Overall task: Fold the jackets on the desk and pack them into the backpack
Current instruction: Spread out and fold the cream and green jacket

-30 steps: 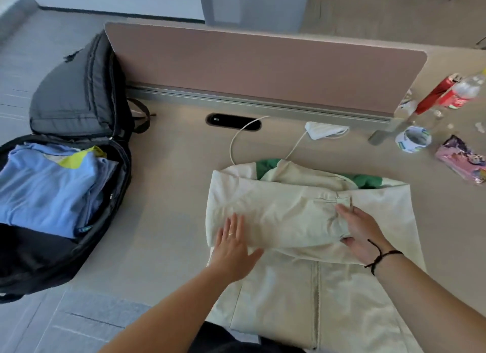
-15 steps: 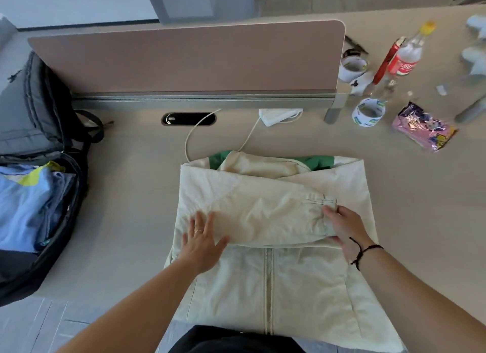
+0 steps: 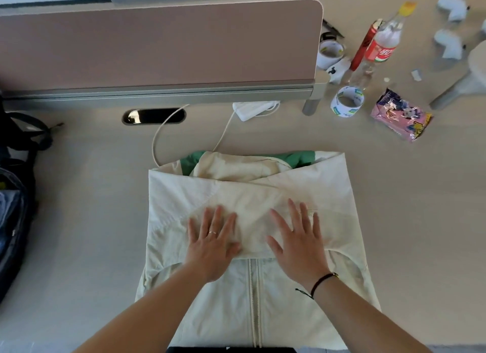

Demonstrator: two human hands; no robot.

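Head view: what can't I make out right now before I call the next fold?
- Backpack: cut off by the left edge; its contents and free room are unreadable.
- Cream jacket: hem runs off the bottom edge; the folded sleeves partly lie under the left hand and right hand.
- Green lining: mostly tucked under the collar.
- Bottle label: too blurred to read.
- White cable: its end disappears under the jacket.

Both hands, left hand (image 3: 211,243) and right hand (image 3: 298,243), press flat on the cream jacket (image 3: 339,194).
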